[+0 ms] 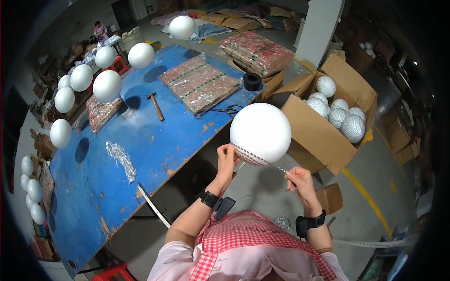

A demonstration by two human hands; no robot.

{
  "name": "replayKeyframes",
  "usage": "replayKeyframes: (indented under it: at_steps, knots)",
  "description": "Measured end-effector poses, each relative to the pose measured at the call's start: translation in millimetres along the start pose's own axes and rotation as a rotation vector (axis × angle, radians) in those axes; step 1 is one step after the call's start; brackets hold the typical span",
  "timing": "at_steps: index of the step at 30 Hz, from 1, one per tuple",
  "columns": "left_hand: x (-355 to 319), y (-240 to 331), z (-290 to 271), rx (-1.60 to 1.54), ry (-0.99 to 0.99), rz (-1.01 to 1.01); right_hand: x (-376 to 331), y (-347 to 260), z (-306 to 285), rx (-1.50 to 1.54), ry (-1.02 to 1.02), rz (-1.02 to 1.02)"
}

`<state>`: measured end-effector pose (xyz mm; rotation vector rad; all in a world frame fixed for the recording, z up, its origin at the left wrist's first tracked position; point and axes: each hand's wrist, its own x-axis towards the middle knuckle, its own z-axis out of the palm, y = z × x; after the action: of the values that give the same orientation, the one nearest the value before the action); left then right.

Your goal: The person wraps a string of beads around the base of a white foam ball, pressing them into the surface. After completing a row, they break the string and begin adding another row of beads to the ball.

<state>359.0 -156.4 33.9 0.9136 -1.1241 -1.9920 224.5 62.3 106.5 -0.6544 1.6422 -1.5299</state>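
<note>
A large white ball [260,129] is in front of me, with rows of silver bead trim [248,156] around its lower part. My left hand [226,164] is closed at the ball's lower left edge, fingertips against the ball and the start of the beaded rows. A short length of trim runs taut from the underside of the ball to my right hand [300,181], which pinches it between thumb and fingers. Below the ball a thin stick shows beside my left hand. How the ball is held up is partly hidden.
The blue worktable [154,145] holds a hammer [155,107], scissors [229,110], a black tape roll [252,81], a silver trim bundle [121,160] and a plastic-wrapped pack [199,84]. Several white balls [107,86] stand around it. An open carton [318,131] at right contains silver-covered balls [352,128].
</note>
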Motion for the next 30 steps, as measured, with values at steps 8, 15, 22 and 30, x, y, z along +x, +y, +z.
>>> replayKeyframes:
  at_steps: [8, 15, 22, 30]
  knots:
    - [6, -13, -17, 0.101, -0.281, 0.031, 13, 16, -5, 0.018, -0.002, 0.072]
    - [3, -3, -4, 0.094, -0.213, -0.123, 13, 10, 0, -0.037, -0.071, 0.098]
    - [-7, 14, 8, 0.275, 0.011, 0.207, 8, 4, 3, -0.085, -0.117, 0.096]
    - [-19, 22, 15, 0.338, -0.073, 0.268, -24, -38, 29, -0.142, -0.260, 0.059]
